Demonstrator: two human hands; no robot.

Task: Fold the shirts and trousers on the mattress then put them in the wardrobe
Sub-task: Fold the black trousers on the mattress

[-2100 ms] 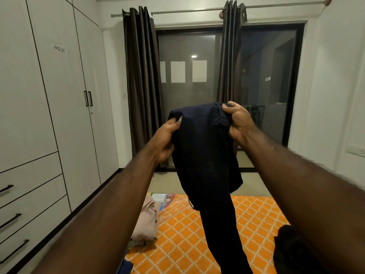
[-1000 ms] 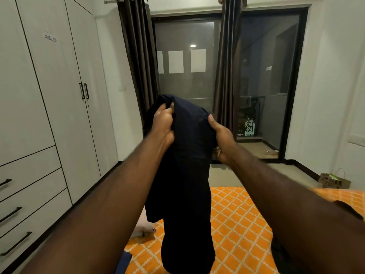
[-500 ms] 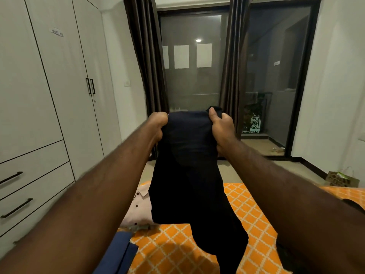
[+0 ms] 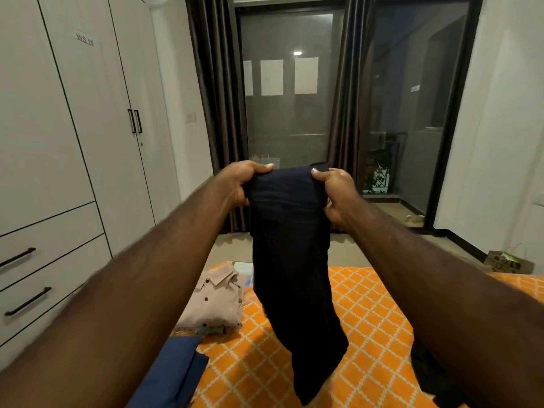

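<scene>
The mattress (image 4: 376, 319) is lying bare between the hanging trousers (image 4: 291, 260) and the black garment (image 4: 432, 378). The wardrobe doors (image 4: 112, 142) are standing closed.

Orange-patterned mattress (image 4: 368, 319), lower frame. On it: folded beige shirt (image 4: 215, 301) left, blue garment (image 4: 173, 375) lower left, dark garment (image 4: 432, 375) lower right.

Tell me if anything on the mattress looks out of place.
A black garment lies crumpled at the right edge of the mattress, unfolded, unlike the folded pink shirt and blue garment on the left.
</scene>
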